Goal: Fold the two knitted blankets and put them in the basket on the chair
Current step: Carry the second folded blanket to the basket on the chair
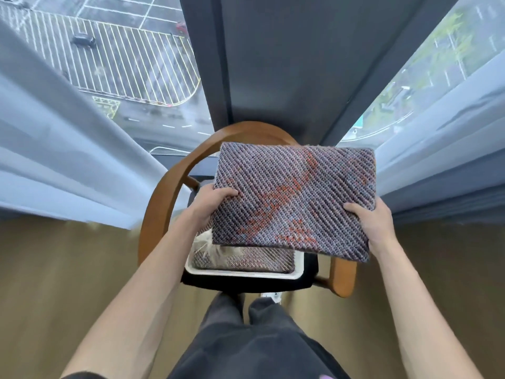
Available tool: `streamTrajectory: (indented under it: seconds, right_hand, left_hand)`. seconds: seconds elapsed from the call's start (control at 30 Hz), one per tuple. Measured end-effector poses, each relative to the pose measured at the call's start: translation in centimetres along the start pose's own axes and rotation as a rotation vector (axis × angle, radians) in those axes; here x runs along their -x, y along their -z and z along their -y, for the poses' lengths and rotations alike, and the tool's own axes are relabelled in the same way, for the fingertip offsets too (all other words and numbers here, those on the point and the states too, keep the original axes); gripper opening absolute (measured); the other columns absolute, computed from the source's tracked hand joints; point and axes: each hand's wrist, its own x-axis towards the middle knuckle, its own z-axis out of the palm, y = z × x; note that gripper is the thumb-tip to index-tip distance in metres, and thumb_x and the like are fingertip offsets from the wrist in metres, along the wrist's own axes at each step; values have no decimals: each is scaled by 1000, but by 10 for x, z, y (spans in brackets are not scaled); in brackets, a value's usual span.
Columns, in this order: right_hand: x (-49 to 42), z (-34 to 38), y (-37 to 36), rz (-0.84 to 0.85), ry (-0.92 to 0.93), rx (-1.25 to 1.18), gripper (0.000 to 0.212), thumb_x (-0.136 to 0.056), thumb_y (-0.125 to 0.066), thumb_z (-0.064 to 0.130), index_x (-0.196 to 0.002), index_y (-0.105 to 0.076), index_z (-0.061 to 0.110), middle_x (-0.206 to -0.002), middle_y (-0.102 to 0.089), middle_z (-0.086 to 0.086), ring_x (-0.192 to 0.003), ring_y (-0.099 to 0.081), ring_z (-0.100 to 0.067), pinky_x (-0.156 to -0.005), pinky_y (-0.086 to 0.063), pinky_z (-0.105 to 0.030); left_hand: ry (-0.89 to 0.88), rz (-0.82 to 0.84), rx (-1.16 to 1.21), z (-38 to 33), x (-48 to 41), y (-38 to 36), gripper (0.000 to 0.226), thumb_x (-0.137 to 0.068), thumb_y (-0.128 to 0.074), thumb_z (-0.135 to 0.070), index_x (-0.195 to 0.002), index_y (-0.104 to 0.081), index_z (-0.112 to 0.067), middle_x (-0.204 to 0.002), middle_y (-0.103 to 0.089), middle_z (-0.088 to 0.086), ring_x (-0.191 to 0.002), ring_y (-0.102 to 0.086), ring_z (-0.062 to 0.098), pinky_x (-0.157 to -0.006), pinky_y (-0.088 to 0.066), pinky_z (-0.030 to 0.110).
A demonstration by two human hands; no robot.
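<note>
Gripping folded blanket [293, 201] edges: left hand [210, 202], right hand [373, 222], above basket [243, 273].

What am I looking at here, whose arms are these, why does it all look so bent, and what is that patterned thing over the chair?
There is no machine here. One wide-angle camera sits on a person's head and looks down, so you see their own bare arms and legs, and the lens bends the edges. The left hand and right hand each grip one side of a folded knitted blanket, grey-purple with orange patches. They hold it above a white basket. The basket stands on the dark seat of a wooden chair with a curved back. A second blanket of a similar knit already lies in the basket. Pale curtains hang on both sides of a window that looks down on a car park.
</note>
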Motion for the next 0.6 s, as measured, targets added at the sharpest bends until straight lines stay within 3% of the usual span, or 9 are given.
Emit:
streamTrajectory:
  seconds: [0.17,0.3,0.47,0.6]
  right_hand:
    - [-9,-3,-5,-60,-29,17,29,-79,-69,6,-99,-60,26,-94,-66,12,-87,-63,-9,-77,-48,-29]
    - [-11,-27,-21,-89,-103,18,28,-79,-69,9,-101,-60,24,-99,-67,4,-89,-63,-13,-80,-49,-34]
    - [-15,-87,-63,-1,-218,89,33,-82,-69,12,-112,-57,18,-108,-67,-1,-98,-63,-21,-92,-49,-45]
    - [-19,-137,-109,76,-298,244,35,-84,-69,19,-115,-55,14,-116,-65,-6,-101,-60,-21,-94,-46,-40]
  left_hand:
    - [40,8,-40,-9,-24,-11,37,-79,-67,-18,-114,-60,-9,-106,-68,6,-98,-64,22,-89,-51,39]
    - [58,15,-68,4,-37,-5,31,-81,-67,-23,-110,-59,-18,-101,-67,-3,-94,-63,16,-76,-48,28]
    - [171,7,-41,67,-53,28,20,-88,-61,-19,-107,-57,-21,-109,-65,1,-99,-61,17,-77,-46,29]
    - [243,-104,-126,115,-61,64,26,-91,-58,-17,-116,-55,-17,-114,-63,3,-97,-60,16,-86,-45,32]
